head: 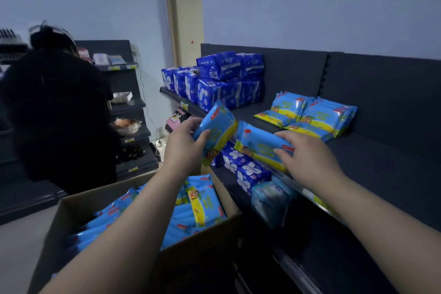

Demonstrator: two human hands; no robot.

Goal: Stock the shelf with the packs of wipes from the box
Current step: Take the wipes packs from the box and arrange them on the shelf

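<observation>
Blue-and-yellow wipes pack [216, 130] is pinched between thumb and fingers of the left hand [185, 142]. The right hand [307, 154] grips a second pack [257, 142] at the shelf's [381, 157] front edge. Loose packs [205, 203] fill the cardboard box [71, 207] below.

Near the centre, the left hand [188, 141] grips a tilted pack of wipes [218, 126]. Just at its 4 o'clock, the right hand [307, 153] holds a second pack [257, 143] by its right end. The open cardboard box [202, 258] sits at 7 o'clock, with more blue and yellow packs [205, 203] inside. On the dark shelf [381, 162], a row of stocked wipes [317, 114] leans at 3 o'clock. Dark blue bundles [226, 79] are stacked at 12 o'clock. Flower-printed packs [243, 167] lie on a lower tier at 5 o'clock. Another person in dark clothes [59, 114] stands at 9 o'clock.
</observation>
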